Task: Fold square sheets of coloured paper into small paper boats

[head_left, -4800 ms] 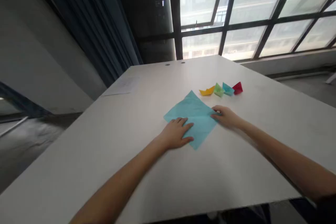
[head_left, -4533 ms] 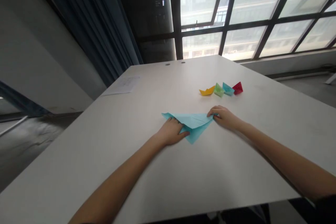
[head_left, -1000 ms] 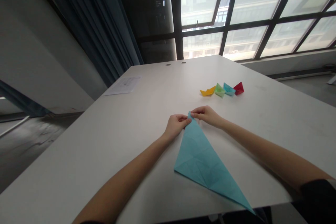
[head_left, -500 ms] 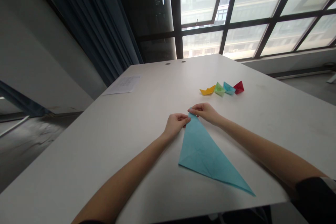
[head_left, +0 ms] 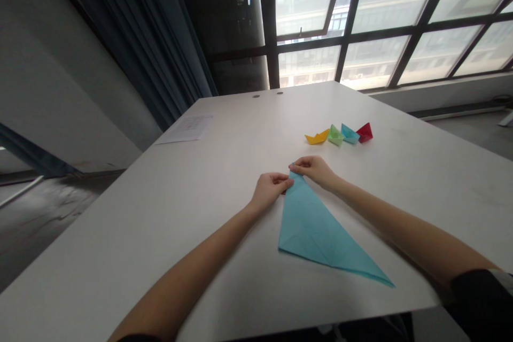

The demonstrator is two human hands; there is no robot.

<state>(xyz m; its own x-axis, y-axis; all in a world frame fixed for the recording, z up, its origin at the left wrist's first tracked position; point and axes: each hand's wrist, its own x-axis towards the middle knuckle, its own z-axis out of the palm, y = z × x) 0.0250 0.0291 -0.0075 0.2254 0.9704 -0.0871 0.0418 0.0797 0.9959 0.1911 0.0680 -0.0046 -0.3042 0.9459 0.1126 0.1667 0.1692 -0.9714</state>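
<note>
A folded light-blue sheet of paper [head_left: 316, 230] lies over the table in a long triangular shape, its narrow tip pointing away from me. My left hand [head_left: 270, 189] pinches its left edge just below the tip, thumb on top. My right hand [head_left: 315, 170] holds the tip itself between thumb and fingers. The wide end reaches toward the table's front edge, with one long corner stretching to the right. Faint creases run across the lower part. Fingers cover part of the tip.
Beyond my hands, folded paper boats stand in a row: yellow [head_left: 317, 138], green [head_left: 335, 135], blue [head_left: 350, 134] and red [head_left: 365, 132]. A printed sheet [head_left: 186, 129] lies at the far left of the white table [head_left: 192, 187]. Windows and a blue curtain are behind.
The lower end of the blue paper has swung slightly right, and its right corner has risen away from the front edge. Both hands keep their pinch, nearly in place.
</note>
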